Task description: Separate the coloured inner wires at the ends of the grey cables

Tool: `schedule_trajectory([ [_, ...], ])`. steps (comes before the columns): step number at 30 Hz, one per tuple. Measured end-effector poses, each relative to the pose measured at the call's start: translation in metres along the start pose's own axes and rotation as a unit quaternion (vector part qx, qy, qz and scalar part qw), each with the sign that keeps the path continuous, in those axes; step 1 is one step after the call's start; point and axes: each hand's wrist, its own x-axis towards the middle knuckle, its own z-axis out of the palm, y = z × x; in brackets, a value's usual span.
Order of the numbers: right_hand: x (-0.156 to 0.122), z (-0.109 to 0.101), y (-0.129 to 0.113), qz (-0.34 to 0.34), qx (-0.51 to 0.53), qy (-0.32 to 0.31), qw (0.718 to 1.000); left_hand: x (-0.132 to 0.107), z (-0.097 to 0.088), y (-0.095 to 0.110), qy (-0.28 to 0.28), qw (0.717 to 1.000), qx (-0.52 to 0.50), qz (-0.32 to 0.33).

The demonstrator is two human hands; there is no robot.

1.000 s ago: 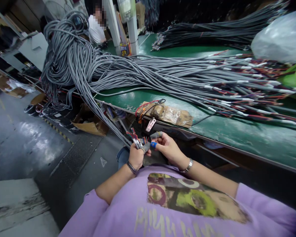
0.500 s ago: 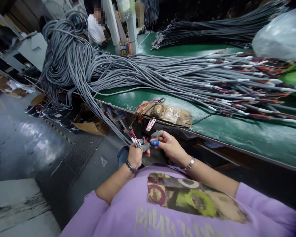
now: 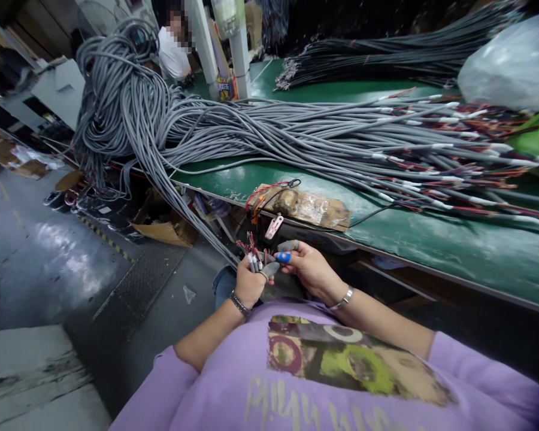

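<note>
My left hand [image 3: 251, 281] is closed around a small bunch of grey cables [image 3: 215, 242], whose stripped ends stick up above the fist. Thin coloured wires [image 3: 250, 244] fan out from white-banded cable ends there. A grey cover sits on the left thumb. Close beside it, my right hand [image 3: 312, 270] has its fingers drawn together at the wire tips, with a blue cover on the thumb and a grey one on the index finger. Whatever lies between the right fingertips is too small to make out. Just beyond the hands, a pink clip [image 3: 274, 227] hangs at the bench edge.
Many grey cables [image 3: 251, 129] lie along the green bench [image 3: 476, 239], coiled at the left. A taped wooden block [image 3: 317, 208] with red and black leads sits at the front edge. Behind are black cables [image 3: 377, 60], a plastic bag [image 3: 512, 63] and a person [image 3: 173, 51].
My left hand has shifted slightly right and turned, bringing the coloured wire ends more upright. My right fingertips have moved a little, staying close to the wires.
</note>
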Motion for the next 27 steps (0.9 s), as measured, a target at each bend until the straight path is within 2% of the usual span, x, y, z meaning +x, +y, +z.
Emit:
schedule_trajectory([
  [4,-0.001,0.0,0.001,-0.047,-0.046,-0.004,0.998,0.0,-0.001,0.0,0.014,1.0,0.009,0.002],
  [9,-0.002,-0.001,0.0,-0.085,-0.089,-0.024,0.992,-0.001,-0.001,0.005,-0.001,1.0,-0.009,0.0],
  [17,-0.003,-0.002,0.004,-0.029,-0.012,-0.065,0.997,-0.003,0.001,0.01,0.005,0.999,-0.052,0.009],
  [22,-0.002,-0.001,0.004,-0.021,-0.011,-0.056,0.998,-0.003,0.002,0.011,0.003,0.999,-0.044,0.006],
  [27,-0.004,0.001,0.001,0.025,0.001,-0.07,0.997,-0.003,0.003,0.011,0.004,0.999,-0.041,0.004],
])
